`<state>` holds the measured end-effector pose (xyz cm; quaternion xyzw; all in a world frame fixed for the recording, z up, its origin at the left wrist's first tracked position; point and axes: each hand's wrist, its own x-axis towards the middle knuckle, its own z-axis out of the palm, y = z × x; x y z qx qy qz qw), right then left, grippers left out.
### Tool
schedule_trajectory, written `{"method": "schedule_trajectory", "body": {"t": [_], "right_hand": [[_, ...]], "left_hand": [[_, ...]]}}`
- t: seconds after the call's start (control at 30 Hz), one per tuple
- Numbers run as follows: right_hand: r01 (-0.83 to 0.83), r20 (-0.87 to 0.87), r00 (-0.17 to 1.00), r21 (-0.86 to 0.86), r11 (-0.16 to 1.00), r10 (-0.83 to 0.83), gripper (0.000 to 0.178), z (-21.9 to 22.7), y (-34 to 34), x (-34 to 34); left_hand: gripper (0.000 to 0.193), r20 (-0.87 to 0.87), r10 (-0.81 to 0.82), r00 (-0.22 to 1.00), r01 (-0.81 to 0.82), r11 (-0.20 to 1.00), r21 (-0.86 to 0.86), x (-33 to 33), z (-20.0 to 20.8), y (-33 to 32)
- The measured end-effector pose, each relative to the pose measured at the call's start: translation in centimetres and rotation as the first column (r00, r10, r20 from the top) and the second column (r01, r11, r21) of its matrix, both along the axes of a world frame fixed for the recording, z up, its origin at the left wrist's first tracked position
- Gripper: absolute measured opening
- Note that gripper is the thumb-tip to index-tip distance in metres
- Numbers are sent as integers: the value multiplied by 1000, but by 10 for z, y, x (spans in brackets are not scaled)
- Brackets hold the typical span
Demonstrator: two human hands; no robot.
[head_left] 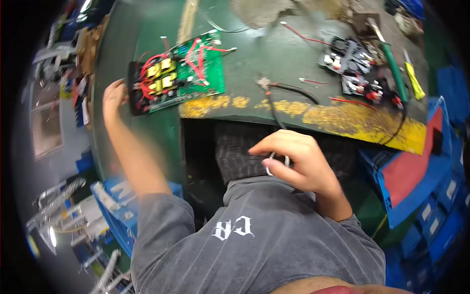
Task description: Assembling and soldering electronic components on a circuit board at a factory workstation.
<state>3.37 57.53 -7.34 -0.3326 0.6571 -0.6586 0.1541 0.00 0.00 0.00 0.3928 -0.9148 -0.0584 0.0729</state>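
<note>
At the left of the bench my left hand (115,96) is beside the black end of a green circuit board (213,71). Its fingers bend toward that edge; blur hides whether they grip it. The board carries yellow-wrapped transformers (161,74), red wires and loose wire leads. My right hand (299,158) hovers above my lap, thumb and forefinger apart and the other fingers curled. A thin white loop (269,170) shows by its thumb; I cannot tell whether it is a cord. Just beyond this hand, wire cutters (265,84) with dark handles lie at the bench's front edge.
Black moulded parts with red wires (350,61) lie on the right of the bench (245,59). Next to them are a green-handled soldering iron (394,73) and a yellow-handled tool (414,81). Blue bins (433,215) stand at right, a blue crate (117,206) at left.
</note>
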Motion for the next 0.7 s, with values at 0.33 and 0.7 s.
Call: {"method": "schedule_trajectory", "body": {"t": [0.33,0.7], "right_hand": [[814,-179,570,254,522,-802,20,16,164,14],[425,-313,489,900,-91,-814,44,-151,351,102]], "left_hand": [[28,-585,-497,641,450,861,-239,-23,-73,234],[59,-784,-106,611,344,928,142,9,-95,244]]}}
